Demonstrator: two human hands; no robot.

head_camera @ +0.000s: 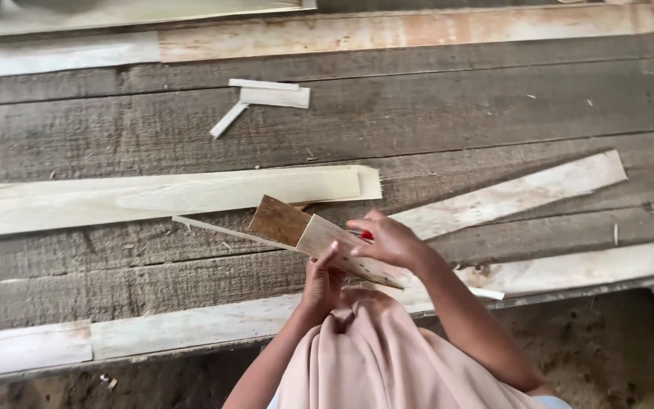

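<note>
Head view, over weathered grey plank workbench (493, 98): long pale wood strip (153, 198) far left of block; short rectangular brown-faced wooden block (319, 236) gripped from below by left hand (321, 282), probably for steadiness; right hand (389, 241) just right, fingertips pinching small red tool (366, 235) against block.

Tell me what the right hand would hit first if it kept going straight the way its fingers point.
Probably the wooden block: the right hand already rests on it, fingers pointing left along its top. Beyond lies the long pale plank, though depth is unclear.
</note>
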